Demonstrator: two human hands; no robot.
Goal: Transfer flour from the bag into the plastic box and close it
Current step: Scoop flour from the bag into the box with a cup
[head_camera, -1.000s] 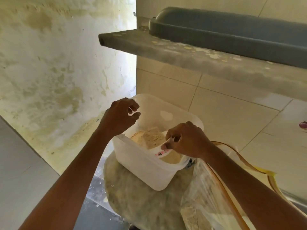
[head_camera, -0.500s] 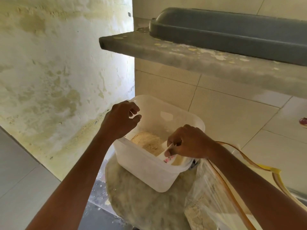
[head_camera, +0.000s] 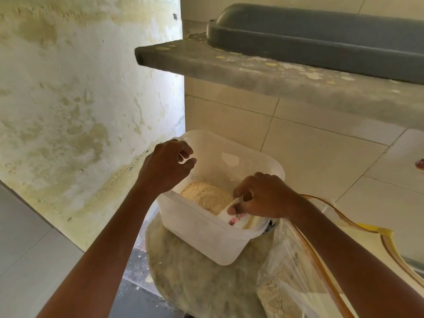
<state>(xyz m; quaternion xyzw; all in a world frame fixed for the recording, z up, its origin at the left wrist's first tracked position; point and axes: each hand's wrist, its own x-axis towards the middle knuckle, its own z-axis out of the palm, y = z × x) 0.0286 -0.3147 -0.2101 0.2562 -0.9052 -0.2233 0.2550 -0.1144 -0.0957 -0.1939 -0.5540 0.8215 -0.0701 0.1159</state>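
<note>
A translucent white plastic box (head_camera: 206, 239) stands on a round stone-like stool top (head_camera: 195, 278). A heap of tan flour (head_camera: 204, 195) lies inside it. My left hand (head_camera: 165, 166) holds the box's left rim, thumb and fingers curled over the edge. My right hand (head_camera: 263, 196) grips a white cup with a pink flower print (head_camera: 236, 220), tipped inside the box at its right side. The clear flour bag (head_camera: 289, 278) sits at the lower right, under my right forearm, with some flour at its bottom.
A grey stone ledge (head_camera: 252, 70) with a dark grey tray-like object (head_camera: 309, 35) juts out above the box. A stained wall (head_camera: 80, 99) runs along the left. Tiled floor (head_camera: 321, 157) lies behind. A yellow-edged board (head_camera: 378, 237) lies at the right.
My right hand with the cup has sunk a little lower into the box, and the flour heap shows more. My left hand has stayed on the rim.
</note>
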